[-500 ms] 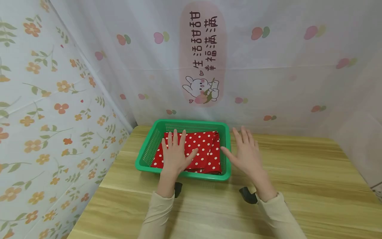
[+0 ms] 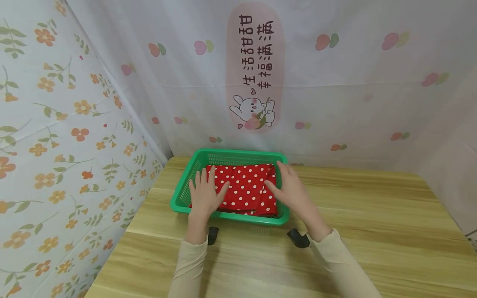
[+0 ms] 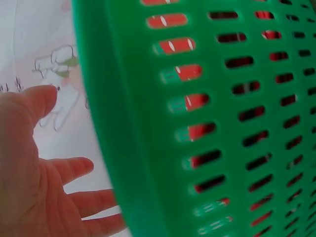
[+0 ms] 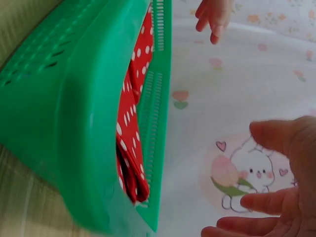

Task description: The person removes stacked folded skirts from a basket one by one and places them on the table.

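Observation:
A folded red cloth with white polka dots (image 2: 246, 188) lies inside a green plastic basket (image 2: 238, 217). Over the basket's left part is my left hand (image 2: 203, 198), fingers spread and holding nothing. The right hand (image 2: 294, 190) is above the basket's right rim, its thumb pointing in over the cloth. In the left wrist view, the left hand (image 3: 34, 182) hovers by the rim, and red shows through the slots of the basket wall (image 3: 136, 123). The right wrist view has the right hand (image 4: 281, 182) apart from the basket, its fingers loosely extended.
The basket stands on a wood-grain table (image 2: 357, 223) close to a white printed curtain (image 2: 350, 103) at the back. A floral curtain (image 2: 63, 157) hangs along the left side. Black wrist-worn pieces (image 2: 298, 239) show beneath both wrists.
My left hand has moved left, uncovering more of the cloth's middle. The right hand has come left from beside the basket to over its right rim. The basket stays in place.

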A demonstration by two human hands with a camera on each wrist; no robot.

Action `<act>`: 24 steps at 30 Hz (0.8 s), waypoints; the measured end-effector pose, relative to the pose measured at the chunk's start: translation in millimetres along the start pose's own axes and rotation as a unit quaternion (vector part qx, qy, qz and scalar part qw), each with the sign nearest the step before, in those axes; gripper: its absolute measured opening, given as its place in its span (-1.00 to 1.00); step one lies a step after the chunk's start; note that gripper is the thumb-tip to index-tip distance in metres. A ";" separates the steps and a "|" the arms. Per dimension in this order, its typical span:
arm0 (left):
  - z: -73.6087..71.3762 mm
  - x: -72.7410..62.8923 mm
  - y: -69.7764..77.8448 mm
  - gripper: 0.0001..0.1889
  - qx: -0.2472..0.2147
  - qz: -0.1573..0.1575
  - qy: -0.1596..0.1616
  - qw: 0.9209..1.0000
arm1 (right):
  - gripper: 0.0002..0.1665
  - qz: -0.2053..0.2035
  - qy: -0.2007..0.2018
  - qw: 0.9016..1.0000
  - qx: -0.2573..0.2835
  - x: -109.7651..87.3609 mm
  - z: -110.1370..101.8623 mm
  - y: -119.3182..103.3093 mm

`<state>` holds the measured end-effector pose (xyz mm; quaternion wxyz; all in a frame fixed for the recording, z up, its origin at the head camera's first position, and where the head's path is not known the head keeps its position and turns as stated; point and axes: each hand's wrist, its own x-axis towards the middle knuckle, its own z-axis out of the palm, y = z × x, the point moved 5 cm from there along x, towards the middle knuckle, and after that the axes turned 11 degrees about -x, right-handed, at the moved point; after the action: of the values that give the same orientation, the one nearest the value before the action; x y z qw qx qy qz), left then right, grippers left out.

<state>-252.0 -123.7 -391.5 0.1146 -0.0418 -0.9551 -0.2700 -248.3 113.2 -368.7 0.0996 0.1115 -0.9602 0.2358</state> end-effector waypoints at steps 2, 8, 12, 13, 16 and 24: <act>-1.0 0.2 -6.6 -0.24 -0.013 -0.010 0.000 1.000 | -0.04 0.007 -0.012 1.000 0.010 3.3 3.5 -1.8; -6.0 0.4 -22.0 -0.28 -0.070 -0.042 0.003 0.997 | -0.06 0.023 -0.049 0.998 0.033 12.1 15.2 -3.6; -9.1 0.8 -31.1 -0.31 -0.106 -0.082 -0.002 0.991 | -0.08 0.028 -0.074 0.996 0.027 18.3 20.8 -5.8; -9.4 0.8 -33.1 -0.33 -0.111 -0.093 -0.006 0.989 | -0.09 0.030 -0.084 0.996 0.025 19.8 22.2 -6.2; -9.5 1.0 -39.3 -0.37 -0.128 -0.127 -0.022 0.983 | -0.11 0.040 -0.118 0.992 0.021 24.5 27.5 -6.7; -7.1 -0.9 -51.0 -0.48 -0.132 -0.159 -0.042 0.978 | -0.09 0.077 -0.185 0.979 0.035 33.5 41.5 -3.6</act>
<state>-257.0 -170.8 -411.6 0.0237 0.0845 -0.9094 -0.4066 -285.1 84.7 -395.0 -0.1026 0.0819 -0.9590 0.2511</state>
